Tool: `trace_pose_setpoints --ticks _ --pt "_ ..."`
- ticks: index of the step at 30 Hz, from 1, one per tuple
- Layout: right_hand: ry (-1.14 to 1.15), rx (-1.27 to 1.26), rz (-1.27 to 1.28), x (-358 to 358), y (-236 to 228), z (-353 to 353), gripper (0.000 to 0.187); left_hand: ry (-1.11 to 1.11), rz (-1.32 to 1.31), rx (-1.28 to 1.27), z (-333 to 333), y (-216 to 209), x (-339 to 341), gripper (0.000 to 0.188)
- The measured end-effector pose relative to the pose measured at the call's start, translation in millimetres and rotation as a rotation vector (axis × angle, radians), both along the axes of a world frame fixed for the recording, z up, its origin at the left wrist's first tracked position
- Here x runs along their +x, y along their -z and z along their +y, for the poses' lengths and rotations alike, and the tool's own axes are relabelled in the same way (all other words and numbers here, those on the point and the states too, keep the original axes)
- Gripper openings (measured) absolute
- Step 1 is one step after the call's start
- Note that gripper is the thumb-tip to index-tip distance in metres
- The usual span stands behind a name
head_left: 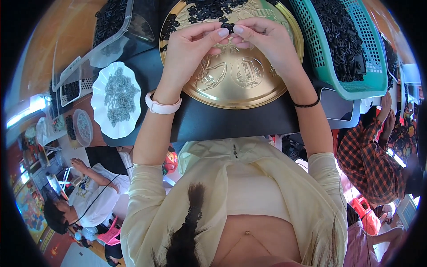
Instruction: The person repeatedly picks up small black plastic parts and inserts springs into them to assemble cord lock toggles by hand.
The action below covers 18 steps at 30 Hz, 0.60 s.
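Note:
Over a round gold tray (231, 99), both my hands meet at one small black ring-shaped part (228, 27). My left hand (191, 46) pinches its left side between thumb and fingertips. On the right side, my right hand (269, 42) grips the same part the same way. Its finer details are too small to make out. Along the tray's far edge lies a loose heap of similar black parts (202, 12), some behind my left hand. Embossed patterns show on the tray's bare near half.
Left of the tray, a white scalloped dish (98, 100) holds small silvery pieces (119, 95). A clear bin (126, 26) of black parts stands behind it. At right is a green basket (376, 82) full of black parts (342, 44). Other people sit at both sides.

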State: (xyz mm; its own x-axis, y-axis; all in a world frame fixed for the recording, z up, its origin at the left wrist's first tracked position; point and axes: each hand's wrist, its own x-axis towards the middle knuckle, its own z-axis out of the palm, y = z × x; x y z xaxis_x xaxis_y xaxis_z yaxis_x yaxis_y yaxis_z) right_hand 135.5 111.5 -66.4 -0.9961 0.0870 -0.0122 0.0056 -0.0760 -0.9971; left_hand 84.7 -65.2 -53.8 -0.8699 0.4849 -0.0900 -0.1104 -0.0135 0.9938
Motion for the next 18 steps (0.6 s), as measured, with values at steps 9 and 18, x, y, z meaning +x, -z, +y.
trace_pose_setpoints --ticks 9,18 --pt "-0.309 -0.281 -0.11 1.9 -5.0 2.3 0.038 0.086 -0.094 0.11 -2.8 -3.7 1.0 0.03" --pt "-0.327 -0.255 -0.212 2.1 -2.8 4.6 0.038 0.161 -0.144 0.116 -3.8 -3.0 1.1 0.028"
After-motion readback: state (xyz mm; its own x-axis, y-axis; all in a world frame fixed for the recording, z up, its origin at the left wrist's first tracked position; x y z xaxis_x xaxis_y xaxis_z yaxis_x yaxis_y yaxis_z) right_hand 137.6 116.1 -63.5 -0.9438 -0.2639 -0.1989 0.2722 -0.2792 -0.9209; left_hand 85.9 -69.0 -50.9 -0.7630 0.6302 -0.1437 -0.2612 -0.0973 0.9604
